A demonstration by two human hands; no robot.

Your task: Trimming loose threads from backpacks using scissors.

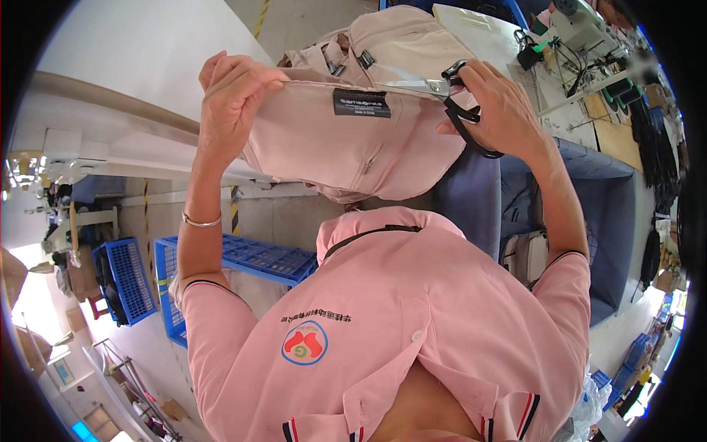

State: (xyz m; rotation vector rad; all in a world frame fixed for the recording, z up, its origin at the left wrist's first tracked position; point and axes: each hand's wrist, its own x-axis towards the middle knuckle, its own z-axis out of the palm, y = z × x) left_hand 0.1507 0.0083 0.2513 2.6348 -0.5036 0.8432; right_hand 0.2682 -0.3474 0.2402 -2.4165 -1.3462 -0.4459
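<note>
A pale pink fabric bag [317,136] hangs in front of me, its upper edge stretched between my hands. My left hand [237,92] pinches that edge at its left end. In my right hand [501,103] are scissors [462,110] with black handles, their blades apart and lying along the edge, pointing left. A black label [361,103] sits on the fabric just below the blades. A zipper [370,163] runs lower down on the bag. Whether the blades touch the fabric I cannot tell.
Behind lies another beige bag [412,44] on the white table [147,44]. A blue-grey bin [611,221] with bags inside stands at my right. Blue crates [269,258] are at my left. Sewing machine parts [582,29] stand at the far right.
</note>
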